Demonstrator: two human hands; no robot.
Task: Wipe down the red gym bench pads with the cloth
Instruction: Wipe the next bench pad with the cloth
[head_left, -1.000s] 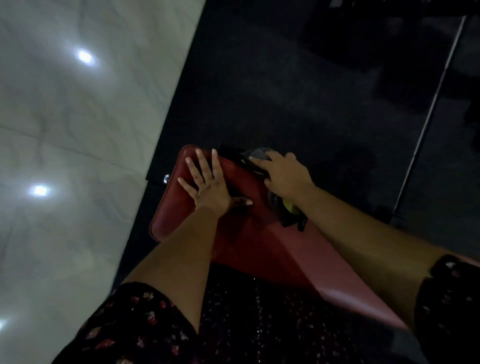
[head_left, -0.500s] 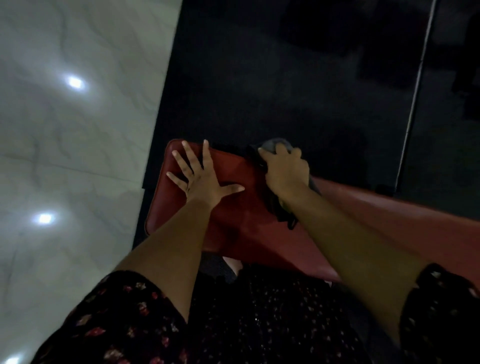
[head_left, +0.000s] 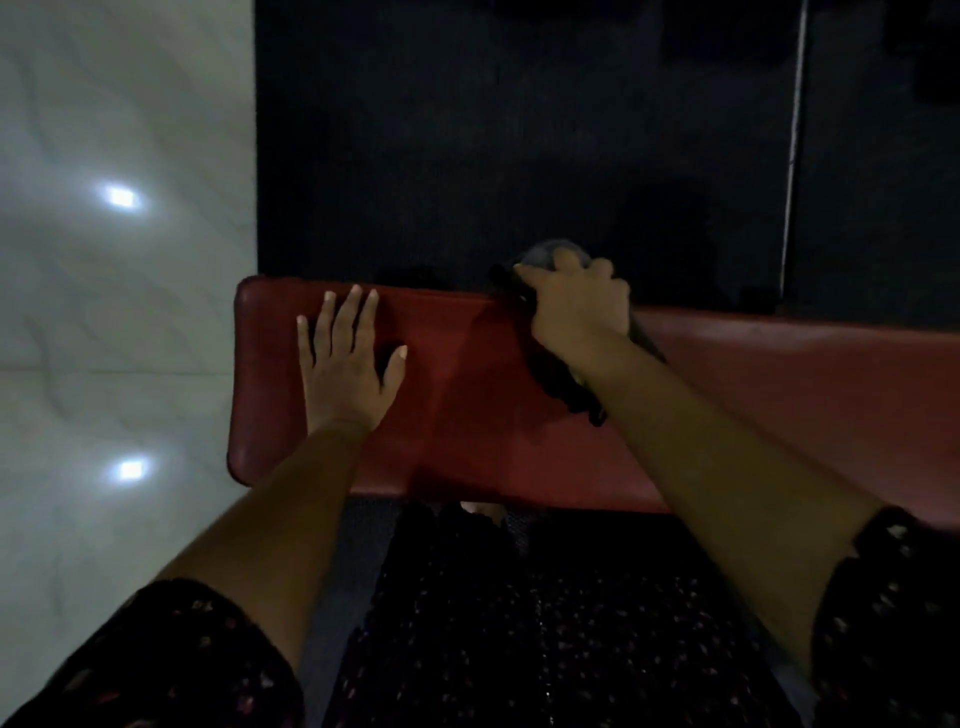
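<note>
The red bench pad (head_left: 467, 415) runs across the middle of the head view, its left end near the pale floor. My left hand (head_left: 345, 358) lies flat on the pad's left part, fingers straight and spread. At the pad's far edge, my right hand (head_left: 574, 304) grips a dark grey cloth (head_left: 563, 387) with fingers curled over that edge. Part of the cloth shows above the knuckles and part trails below the wrist onto the pad.
Dark rubber flooring (head_left: 493, 145) lies beyond the bench. Pale glossy tiles (head_left: 114, 338) with light reflections lie to the left. A thin metal bar (head_left: 794, 135) stands upright at the far right. My dark patterned clothing (head_left: 493, 623) fills the bottom.
The view has swung so the pad now lies level across the frame. My right hand with the cloth has shifted to the pad's far edge and curled over it; the left hand stays flat.
</note>
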